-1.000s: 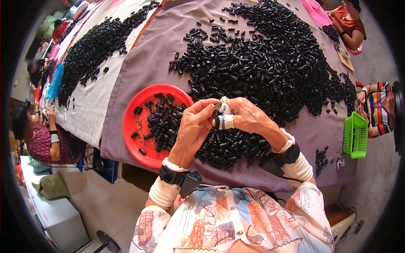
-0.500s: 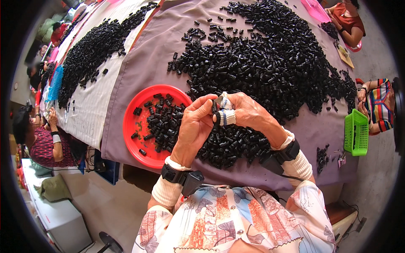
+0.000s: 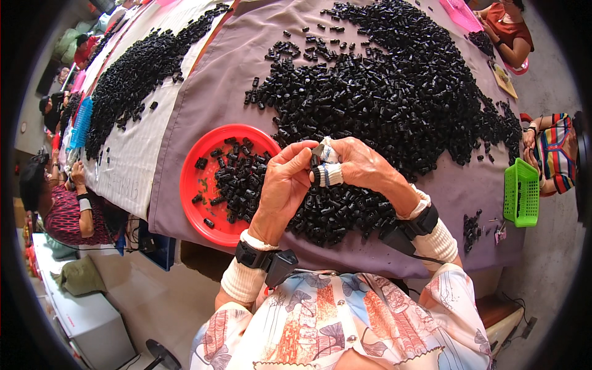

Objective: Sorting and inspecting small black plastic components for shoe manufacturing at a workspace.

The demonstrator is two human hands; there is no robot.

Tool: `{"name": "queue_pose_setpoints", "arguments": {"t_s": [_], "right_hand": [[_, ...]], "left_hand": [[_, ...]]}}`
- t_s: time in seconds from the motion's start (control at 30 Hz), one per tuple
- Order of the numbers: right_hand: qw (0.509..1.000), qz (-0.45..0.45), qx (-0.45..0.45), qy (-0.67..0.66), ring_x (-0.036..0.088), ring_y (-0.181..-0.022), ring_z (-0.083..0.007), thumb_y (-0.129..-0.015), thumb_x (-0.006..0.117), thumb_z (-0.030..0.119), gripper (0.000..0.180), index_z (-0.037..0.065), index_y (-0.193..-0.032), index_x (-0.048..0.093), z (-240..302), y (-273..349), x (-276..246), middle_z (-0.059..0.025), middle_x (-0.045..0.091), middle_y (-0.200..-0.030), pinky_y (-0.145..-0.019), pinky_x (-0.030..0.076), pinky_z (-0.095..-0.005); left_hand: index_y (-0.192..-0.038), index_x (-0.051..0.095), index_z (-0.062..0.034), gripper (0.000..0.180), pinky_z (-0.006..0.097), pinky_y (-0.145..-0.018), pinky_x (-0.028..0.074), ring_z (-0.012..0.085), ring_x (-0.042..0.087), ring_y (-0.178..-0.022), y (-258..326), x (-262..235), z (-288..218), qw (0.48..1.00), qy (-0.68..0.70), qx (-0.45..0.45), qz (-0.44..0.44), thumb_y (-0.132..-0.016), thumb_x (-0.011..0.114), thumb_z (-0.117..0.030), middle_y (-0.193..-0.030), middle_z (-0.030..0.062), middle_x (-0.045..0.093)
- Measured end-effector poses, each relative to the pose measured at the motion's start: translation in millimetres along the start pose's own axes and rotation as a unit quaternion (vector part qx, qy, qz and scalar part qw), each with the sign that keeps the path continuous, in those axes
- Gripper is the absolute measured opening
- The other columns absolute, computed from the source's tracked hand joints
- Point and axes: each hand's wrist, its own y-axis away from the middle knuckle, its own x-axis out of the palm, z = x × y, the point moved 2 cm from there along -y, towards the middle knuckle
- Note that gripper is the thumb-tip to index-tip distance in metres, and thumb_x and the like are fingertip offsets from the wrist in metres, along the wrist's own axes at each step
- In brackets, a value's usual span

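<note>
My left hand (image 3: 285, 180) pinches a small black plastic part (image 3: 315, 161) between thumb and fingers, mostly hidden by them. Close against it, my right hand (image 3: 361, 161) is closed on a small grey blade (image 3: 318, 150), whose flat tip shows beside the part. White cloth strips wrap the right thumb and a finger. Both hands hover over the near edge of a big heap of black plastic parts (image 3: 370, 92). Just left of my left hand sits a round red tray (image 3: 192, 185) holding many similar parts and some greenish scraps.
A purple-grey cloth (image 3: 203, 92) covers the table. Toward the right edge stand a green basket (image 3: 513, 206) and a small cluster of parts (image 3: 472, 231). Another black heap (image 3: 139, 77) lies on a white cloth at left, beside a blue basket (image 3: 81, 122). Several people work around the tables.
My hands stay almost in place, with the blade and right thumb shifting slightly against the part. The person at far right has moved their hands a little.
</note>
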Motion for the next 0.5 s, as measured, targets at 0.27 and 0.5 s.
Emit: {"name": "queue_pose_setpoints", "arguments": {"t_s": [0.27,0.5], "right_hand": [[1.0,-0.005,-0.029,-0.004,0.049,-0.054,-0.0189,-0.069,0.067,0.033,0.036,-0.001,-0.075,0.055,1,0,0,-0.0129,0.056,-0.061,-0.054,0.041,-0.0335],[1.0,0.022,-0.016,0.002,0.05,-0.056,-0.0207,-0.071,0.066,0.035,0.036,0.0,-0.079,0.057,9,3,-3,-0.0117,0.058,-0.065,-0.056,0.041,-0.0336]], "left_hand": [[-0.1,0.059,0.0014,0.017,0.026,-0.073,0.049,0.0131,0.061,-0.08,1,2,-1,0.999,-0.04,0.017,-0.009,-0.087,0.054,-0.008,-0.091,0.0082,0.064],[-0.101,0.059,0.0011,0.017,0.025,-0.074,0.049,0.0121,0.06,-0.081,1,2,-1,0.999,-0.037,0.016,-0.008,-0.086,0.054,-0.006,-0.092,0.008,0.063]]}}
